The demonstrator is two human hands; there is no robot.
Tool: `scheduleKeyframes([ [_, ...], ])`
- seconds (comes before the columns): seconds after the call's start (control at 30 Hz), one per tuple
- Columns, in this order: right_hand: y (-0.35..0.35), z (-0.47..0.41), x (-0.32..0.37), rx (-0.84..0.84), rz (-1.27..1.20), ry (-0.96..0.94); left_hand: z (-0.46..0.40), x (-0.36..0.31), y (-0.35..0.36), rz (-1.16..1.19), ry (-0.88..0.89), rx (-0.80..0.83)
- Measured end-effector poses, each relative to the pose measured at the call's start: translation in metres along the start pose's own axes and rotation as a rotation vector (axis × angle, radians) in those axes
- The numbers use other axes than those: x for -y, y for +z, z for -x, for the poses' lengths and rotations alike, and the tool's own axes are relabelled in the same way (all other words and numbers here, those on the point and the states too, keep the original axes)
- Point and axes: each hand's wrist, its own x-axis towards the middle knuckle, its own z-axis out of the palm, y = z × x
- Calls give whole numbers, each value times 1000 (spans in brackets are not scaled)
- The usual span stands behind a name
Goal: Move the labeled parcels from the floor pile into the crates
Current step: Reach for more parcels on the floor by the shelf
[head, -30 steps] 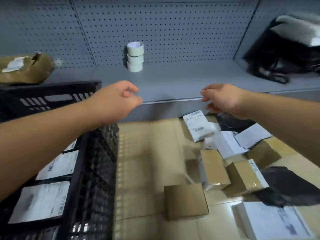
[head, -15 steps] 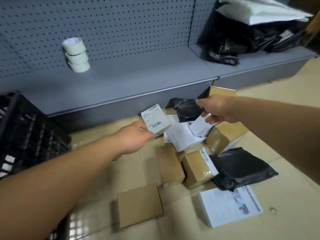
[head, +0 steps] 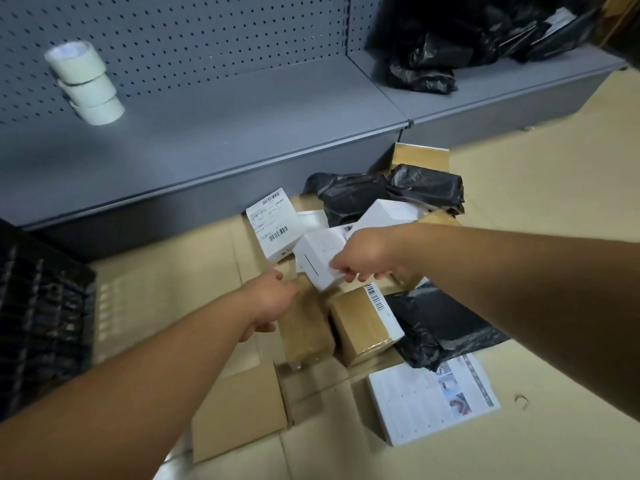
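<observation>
A pile of parcels lies on the floor below a grey shelf. My right hand (head: 363, 256) grips the near edge of a white box (head: 320, 259) at the pile's middle. My left hand (head: 268, 301) reaches in beside it, fingers pointing at a narrow brown box (head: 306, 327); its grip is hidden. A white labeled parcel (head: 272, 225) leans behind them. A brown box with a barcode label (head: 363, 323) sits just below my right hand. The black crate (head: 41, 317) stands at the left edge.
Black bags (head: 391, 190) lie at the back of the pile and another (head: 440, 327) at its right. A flat brown box (head: 239, 410) and a printed white packet (head: 433, 400) lie nearest me. Three tape rolls (head: 86, 88) stand on the grey shelf (head: 242, 133).
My view has swung right and down toward the pile. My right hand moved down and took the white box's edge. My left hand left the labeled parcel and dropped toward the brown box.
</observation>
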Motion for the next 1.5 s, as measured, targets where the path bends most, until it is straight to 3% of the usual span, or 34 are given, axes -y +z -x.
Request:
scheduleKeyframes([
  [0.07, 5, 1, 9, -15, 191, -46, -2, 3, 4, 6, -7, 4],
  [0.27, 27, 8, 22, 153, 512, -136, -9, 19, 4, 23, -67, 4],
  [0.4, 54, 6, 28, 232, 601, -189, -6, 32, 0, 87, -144, 4],
  [0.7, 112, 21, 34, 69, 996, -157, 0, 41, 2, 208, -163, 62],
  [0.87, 114, 22, 31, 29, 1002, -178, 7, 39, 1, 215, -174, 31],
  [1.0, 99, 22, 43, 17, 830, -201, 9, 31, -12, 254, -112, -32],
  [1.13, 71, 23, 59, 71, 419, -239, 16, 23, -46, 225, -65, -123],
  [1.3, 45, 23, 70, -1, -68, -265, 31, 17, -99, 169, -24, -260],
  [1.5, 29, 21, 86, 95, -754, -367, 66, 17, -155, 293, 19, -185],
])
